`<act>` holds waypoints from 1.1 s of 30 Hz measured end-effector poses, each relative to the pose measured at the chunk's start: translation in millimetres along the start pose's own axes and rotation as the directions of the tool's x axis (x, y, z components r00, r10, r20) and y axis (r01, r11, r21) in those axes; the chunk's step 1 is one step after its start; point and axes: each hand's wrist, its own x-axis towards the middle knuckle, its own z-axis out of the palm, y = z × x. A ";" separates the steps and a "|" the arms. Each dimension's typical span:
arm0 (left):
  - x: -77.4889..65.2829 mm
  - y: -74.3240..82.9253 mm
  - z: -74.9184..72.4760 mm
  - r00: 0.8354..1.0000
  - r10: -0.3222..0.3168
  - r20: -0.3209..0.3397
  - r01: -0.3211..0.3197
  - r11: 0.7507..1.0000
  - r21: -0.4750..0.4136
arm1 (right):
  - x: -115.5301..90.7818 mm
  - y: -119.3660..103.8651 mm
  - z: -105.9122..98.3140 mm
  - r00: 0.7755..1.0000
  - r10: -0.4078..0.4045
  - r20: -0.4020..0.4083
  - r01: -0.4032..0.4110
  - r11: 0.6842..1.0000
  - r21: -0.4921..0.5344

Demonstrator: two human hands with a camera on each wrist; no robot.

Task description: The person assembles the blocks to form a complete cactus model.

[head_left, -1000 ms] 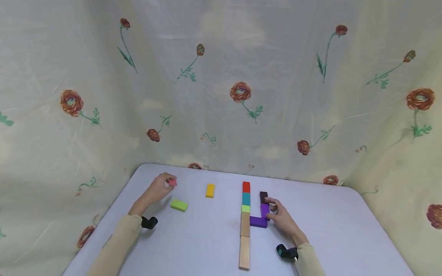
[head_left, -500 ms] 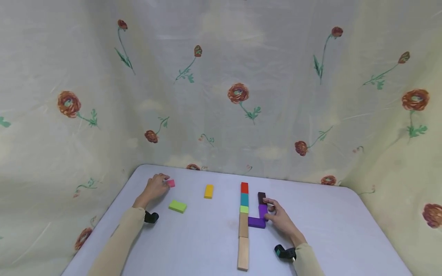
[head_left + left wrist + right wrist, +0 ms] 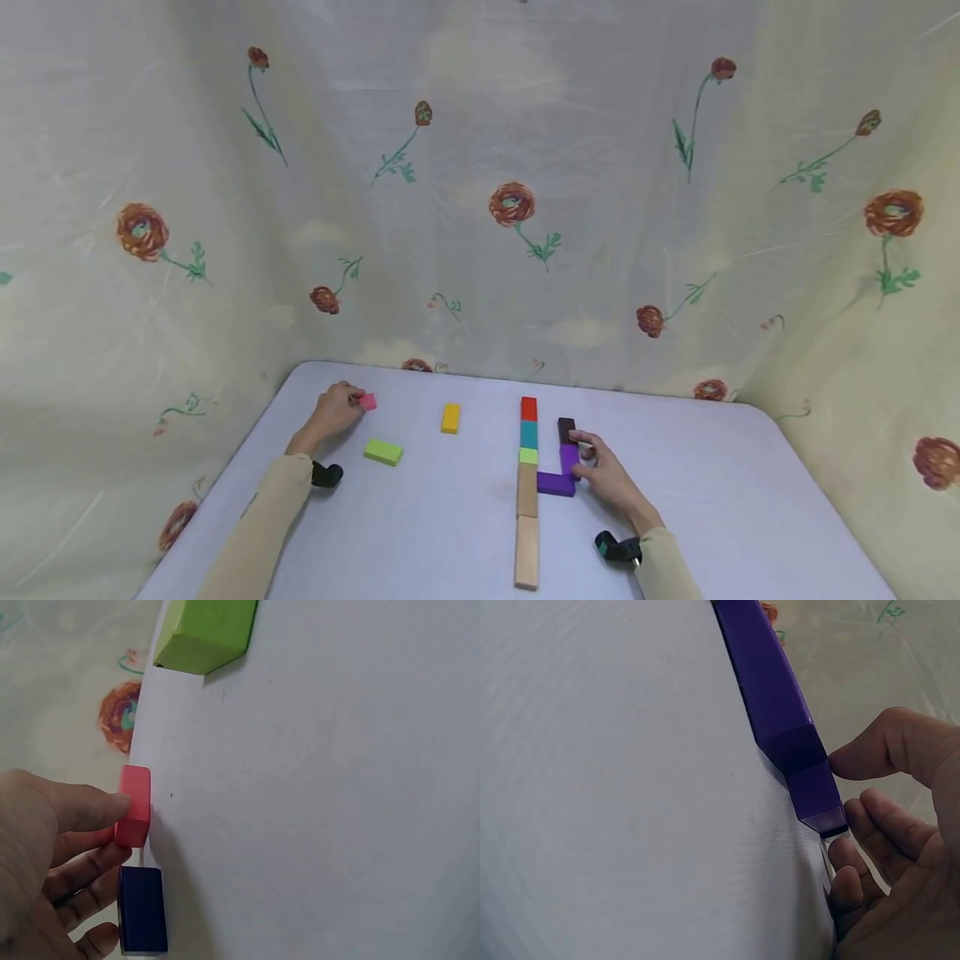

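Observation:
My left hand (image 3: 332,414), at the far left of the table, pinches a small pink block (image 3: 135,804), thumb on its near face. A dark blue block (image 3: 142,911) stands beside it in the left wrist view, close to the lower fingers; from the head the hand mostly hides it. On the right side, my right hand (image 3: 612,481) holds a purple block (image 3: 568,457) between thumb and fingers. That block lies lengthwise between a dark brown block (image 3: 566,430) at its far end and a second purple block (image 3: 555,484) lying crosswise at its near end.
Left of the purple blocks runs a straight row: red (image 3: 528,408), teal (image 3: 528,434), light green (image 3: 528,456) and two wooden blocks (image 3: 527,550). A yellow block (image 3: 450,418) and a lime green block (image 3: 383,452) lie apart on the white table (image 3: 420,533). A flowered curtain (image 3: 585,275) surrounds it.
My left hand has come down and shifted slightly left with the pink block. My right hand stays at the purple block. The head view has drifted a little.

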 end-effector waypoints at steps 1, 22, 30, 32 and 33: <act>0.2 -0.2 0.1 1.000 -0.003 -0.004 0.003 1.000 -0.011 | -0.3 -0.4 -0.3 1.000 0.005 -0.003 -0.005 1.000 0.001; 17.4 49.1 9.8 0.997 0.073 0.019 -0.073 0.997 0.029 | 0.0 -1.0 -1.6 1.000 0.024 0.004 -0.024 1.000 0.018; 29.3 116.5 36.0 0.982 0.178 0.059 -0.180 0.983 0.041 | -2.8 -3.7 -1.7 1.000 0.019 0.008 -0.019 1.000 0.019; 32.3 130.5 45.0 0.978 0.198 0.068 -0.201 0.979 0.034 | -3.5 -3.8 -1.1 1.000 0.018 0.009 -0.018 1.000 0.018; 33.9 136.4 50.2 0.976 0.206 0.074 -0.209 0.977 0.037 | -3.9 -3.8 -0.9 1.000 0.017 0.010 -0.018 1.000 0.019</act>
